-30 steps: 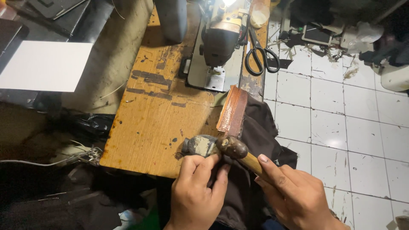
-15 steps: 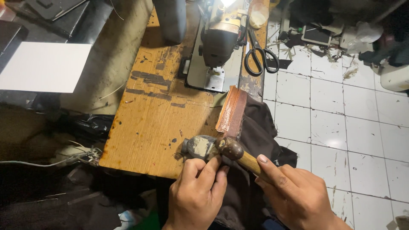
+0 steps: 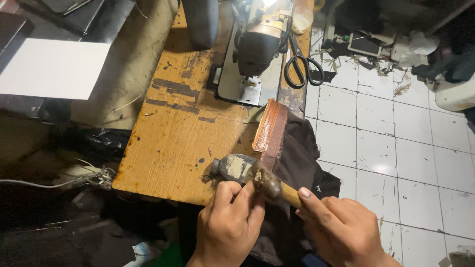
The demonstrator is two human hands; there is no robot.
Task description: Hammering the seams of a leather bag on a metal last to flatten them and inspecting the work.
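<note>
The right hand [image 3: 346, 230] is shut tight round the wooden handle of a hammer [image 3: 269, 184] – fingers wrapped on it, thumb on top. The hammer head is dark and old, and it sits at the near edge of the wooden table [image 3: 173, 143], right by the left hand.

The left hand [image 3: 230, 225] has its fingers pinched together on a small thing at the table edge, touching the hammer head. Can't tell what the small thing is, the fingers hide it. Just left of the hammer head sits a grey, worn lump [image 3: 235, 167] w/ a dark end, on the table.

A brown leather strip [image 3: 271, 129] runs from near the hammer head toward the far side, along the right edge of the table. Dark cloth [image 3: 302, 158] hangs off the table on the right, under the strip.

Far side – a sewing machine [image 3: 255, 49] w/ a light on. Black scissors [image 3: 302, 66] lie right of it. 1 white sheet [image 3: 49, 69] lies far left. The floor [image 3: 396, 133] on the right has white tiles.
</note>
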